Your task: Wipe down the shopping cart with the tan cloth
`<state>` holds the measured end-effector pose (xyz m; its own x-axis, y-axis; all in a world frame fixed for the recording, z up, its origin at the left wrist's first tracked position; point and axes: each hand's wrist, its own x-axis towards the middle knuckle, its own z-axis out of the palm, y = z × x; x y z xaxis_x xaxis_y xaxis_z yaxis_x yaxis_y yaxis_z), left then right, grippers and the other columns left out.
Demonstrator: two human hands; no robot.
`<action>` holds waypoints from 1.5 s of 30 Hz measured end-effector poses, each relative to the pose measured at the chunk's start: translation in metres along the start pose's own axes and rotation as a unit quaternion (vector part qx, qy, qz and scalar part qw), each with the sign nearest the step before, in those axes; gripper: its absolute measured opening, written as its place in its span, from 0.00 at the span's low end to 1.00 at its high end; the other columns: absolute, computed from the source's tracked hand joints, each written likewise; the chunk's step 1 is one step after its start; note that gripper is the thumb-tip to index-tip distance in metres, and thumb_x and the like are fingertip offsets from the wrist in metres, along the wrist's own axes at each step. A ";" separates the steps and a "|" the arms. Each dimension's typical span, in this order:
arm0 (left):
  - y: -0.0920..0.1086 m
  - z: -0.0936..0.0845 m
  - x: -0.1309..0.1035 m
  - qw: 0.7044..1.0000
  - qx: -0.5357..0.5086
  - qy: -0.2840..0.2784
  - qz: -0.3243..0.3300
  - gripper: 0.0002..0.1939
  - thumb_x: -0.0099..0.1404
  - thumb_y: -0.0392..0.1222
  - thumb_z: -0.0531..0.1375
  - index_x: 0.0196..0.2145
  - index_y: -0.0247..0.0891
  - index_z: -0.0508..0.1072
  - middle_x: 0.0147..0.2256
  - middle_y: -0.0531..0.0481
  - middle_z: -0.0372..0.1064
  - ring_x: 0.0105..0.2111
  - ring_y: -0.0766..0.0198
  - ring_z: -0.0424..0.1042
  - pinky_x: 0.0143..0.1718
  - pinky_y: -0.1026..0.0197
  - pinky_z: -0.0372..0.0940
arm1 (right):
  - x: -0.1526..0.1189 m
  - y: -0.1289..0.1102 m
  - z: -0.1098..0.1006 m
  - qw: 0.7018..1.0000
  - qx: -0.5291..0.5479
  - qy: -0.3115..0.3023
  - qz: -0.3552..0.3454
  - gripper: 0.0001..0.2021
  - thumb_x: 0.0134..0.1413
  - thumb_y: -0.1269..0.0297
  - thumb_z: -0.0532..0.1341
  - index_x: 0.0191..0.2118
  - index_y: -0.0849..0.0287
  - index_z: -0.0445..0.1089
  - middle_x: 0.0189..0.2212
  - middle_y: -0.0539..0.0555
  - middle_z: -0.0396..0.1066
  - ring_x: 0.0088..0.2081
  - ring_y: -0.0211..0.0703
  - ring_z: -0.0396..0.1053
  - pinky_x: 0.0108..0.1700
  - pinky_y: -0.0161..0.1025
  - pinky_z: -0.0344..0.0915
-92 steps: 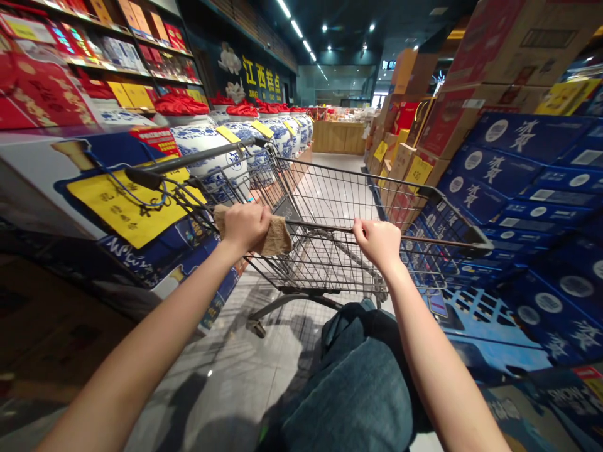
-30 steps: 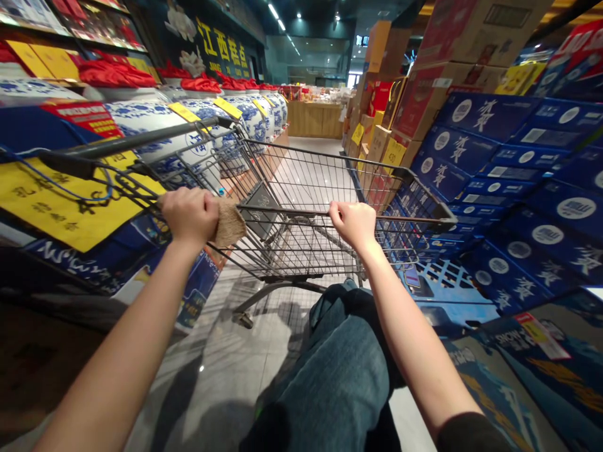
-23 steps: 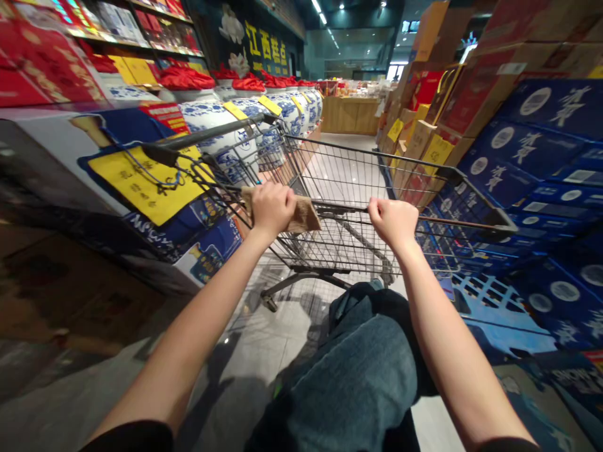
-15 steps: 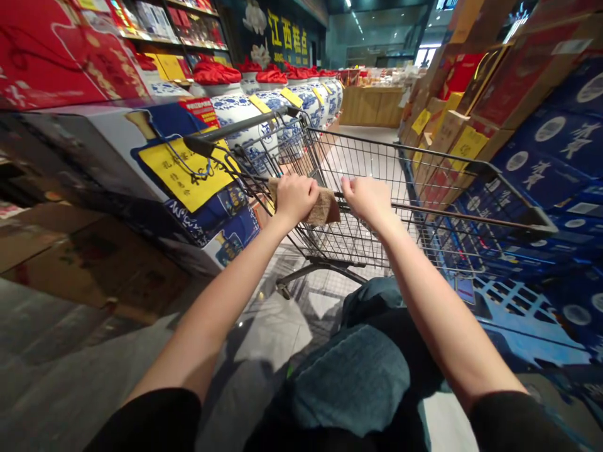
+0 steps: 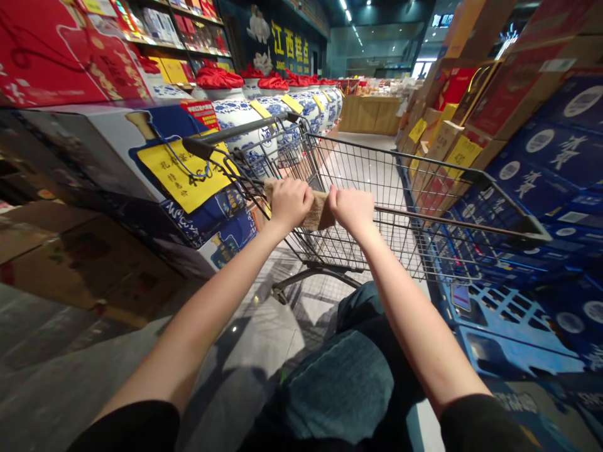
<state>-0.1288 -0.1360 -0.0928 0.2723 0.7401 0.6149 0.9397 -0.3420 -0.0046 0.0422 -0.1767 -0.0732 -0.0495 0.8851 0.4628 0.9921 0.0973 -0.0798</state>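
Left hand [image 5: 292, 199] is grasping a brown cloth [image 5: 321, 213], folding it over the near top rail [image 5: 452, 221] of a black wire shopping cart [image 5: 372, 245]. Right hand [image 5: 353, 207] is clenching in a fist around the same rail, sitting just beside the left one; the cloth's free end is lying between the two, and whether the right fingers are pinching its edge I can't tell. Cart is standing sideways on the tiled floor [image 5: 277, 342], its push handle [image 5: 240, 130] pointing to the left side. Both arms are reaching forward from black sleeves; jeans [image 5: 348, 383] are showing below.

Left side: a yellow handwritten sign [image 5: 181, 179] is hanging on a blue box, near the handle. Behind, blue-and-white jars [image 5: 228, 113] are standing in a row, wearing red fabric tops [image 5: 219, 77]. Right side: blue cartons [image 5: 556, 150] are stacking up past the cart, and a phone-like item [image 5: 460, 297] is lying near a light-blue plastic pallet [image 5: 532, 351]. Wooden counter [image 5: 370, 114] is standing at the aisle's far end.
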 end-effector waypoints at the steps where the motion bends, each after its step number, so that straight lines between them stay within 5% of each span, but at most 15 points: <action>1: 0.001 0.001 0.000 1.000 -0.011 -0.004 0.020 0.19 0.73 0.44 0.45 0.37 0.38 0.74 0.41 0.39 0.76 0.48 0.48 0.70 0.53 0.46 0.58 | -0.001 0.002 -0.001 1.000 -0.004 -0.001 -0.004 0.32 0.74 0.56 0.42 0.39 0.67 0.82 0.36 0.68 0.81 0.39 0.56 0.80 0.37 0.41 0.60; 8: -0.064 -0.009 0.003 0.998 0.003 0.022 -0.054 0.18 0.74 0.44 0.46 0.27 0.43 0.66 0.35 0.42 0.72 0.44 0.51 0.68 0.51 0.46 0.59 | -0.012 0.015 -0.008 0.999 0.002 -0.027 -0.018 0.30 0.74 0.53 0.42 0.44 0.63 0.79 0.40 0.65 0.82 0.41 0.53 0.78 0.40 0.41 0.58; 12: -0.020 0.000 0.002 0.993 0.004 0.054 -0.108 0.18 0.74 0.42 0.46 0.29 0.41 0.67 0.36 0.41 0.74 0.45 0.50 0.70 0.54 0.44 0.57 | -0.015 0.019 -0.005 1.000 0.004 -0.019 -0.014 0.29 0.75 0.53 0.41 0.45 0.62 0.78 0.41 0.64 0.81 0.42 0.54 0.78 0.45 0.44 0.56; 16: 0.032 0.010 0.000 0.999 -0.018 0.034 0.012 0.17 0.74 0.44 0.45 0.35 0.41 0.71 0.39 0.42 0.75 0.46 0.49 0.69 0.53 0.46 0.58 | -0.016 0.022 0.000 1.000 0.007 0.005 -0.026 0.27 0.75 0.56 0.41 0.43 0.61 0.77 0.41 0.62 0.81 0.41 0.52 0.76 0.44 0.44 0.53; 19: 0.014 0.005 0.001 0.999 -0.014 0.012 0.036 0.16 0.73 0.44 0.46 0.34 0.41 0.69 0.38 0.42 0.73 0.45 0.50 0.68 0.52 0.46 0.58 | -0.020 0.028 0.002 0.999 0.005 0.031 -0.042 0.25 0.74 0.57 0.43 0.43 0.61 0.77 0.43 0.62 0.81 0.43 0.51 0.75 0.44 0.43 0.52; 24: -0.048 -0.008 0.001 0.995 0.007 0.029 -0.091 0.11 0.72 0.40 0.48 0.31 0.41 0.63 0.36 0.45 0.68 0.44 0.54 0.64 0.55 0.47 0.56 | -0.025 0.037 0.006 0.998 -0.004 0.062 0.015 0.27 0.74 0.57 0.43 0.40 0.63 0.79 0.40 0.64 0.81 0.43 0.54 0.75 0.42 0.44 0.50; 28: -0.012 0.001 0.001 0.995 0.017 0.039 -0.095 0.14 0.73 0.41 0.46 0.31 0.41 0.65 0.37 0.42 0.71 0.45 0.50 0.65 0.55 0.44 0.57 | -0.022 0.039 0.011 0.997 0.013 0.075 0.023 0.26 0.74 0.60 0.44 0.39 0.63 0.79 0.39 0.62 0.82 0.40 0.51 0.75 0.43 0.44 0.49; 31: 0.021 0.009 0.003 1.000 0.004 0.019 0.013 0.15 0.72 0.42 0.46 0.36 0.39 0.70 0.40 0.40 0.74 0.47 0.48 0.68 0.53 0.45 0.58 | -0.021 0.041 0.014 0.995 0.027 0.089 0.026 0.26 0.73 0.61 0.44 0.36 0.62 0.78 0.36 0.61 0.82 0.37 0.48 0.75 0.42 0.44 0.49; 34: 0.005 0.005 0.006 0.998 -0.005 -0.016 0.064 0.14 0.71 0.43 0.48 0.35 0.40 0.71 0.39 0.40 0.74 0.46 0.48 0.70 0.51 0.46 0.60 | -0.023 0.043 0.013 0.994 0.030 0.099 0.024 0.26 0.73 0.62 0.45 0.34 0.62 0.78 0.34 0.61 0.81 0.35 0.47 0.74 0.41 0.44 0.49; 39: -0.051 -0.004 0.006 0.996 0.024 0.034 -0.083 0.12 0.71 0.39 0.48 0.31 0.39 0.69 0.38 0.39 0.73 0.45 0.48 0.70 0.50 0.46 0.60 | -0.024 0.040 0.012 0.994 0.034 0.099 0.017 0.25 0.72 0.62 0.46 0.33 0.61 0.78 0.33 0.60 0.81 0.34 0.46 0.73 0.40 0.43 0.49; 42: -0.033 0.004 0.003 0.992 0.026 0.054 -0.108 0.15 0.73 0.40 0.46 0.32 0.39 0.69 0.38 0.39 0.73 0.46 0.48 0.69 0.52 0.44 0.59 | -0.024 0.038 0.013 0.994 0.034 0.097 0.021 0.25 0.72 0.63 0.46 0.33 0.61 0.78 0.33 0.60 0.80 0.34 0.46 0.72 0.40 0.43 0.48; 45: -0.007 0.013 0.000 0.998 0.001 0.047 -0.036 0.15 0.73 0.43 0.47 0.36 0.39 0.70 0.41 0.40 0.74 0.48 0.48 0.68 0.55 0.44 0.58 | -0.024 0.042 0.013 0.994 0.028 0.099 0.023 0.25 0.72 0.63 0.45 0.33 0.61 0.78 0.33 0.61 0.80 0.35 0.47 0.72 0.41 0.44 0.48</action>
<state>-0.1322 -0.1260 -0.1025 0.1826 0.7051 0.6852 0.9568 -0.2879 0.0413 0.0831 -0.1882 -0.0996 0.0243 0.7826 0.6221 0.9844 0.0896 -0.1512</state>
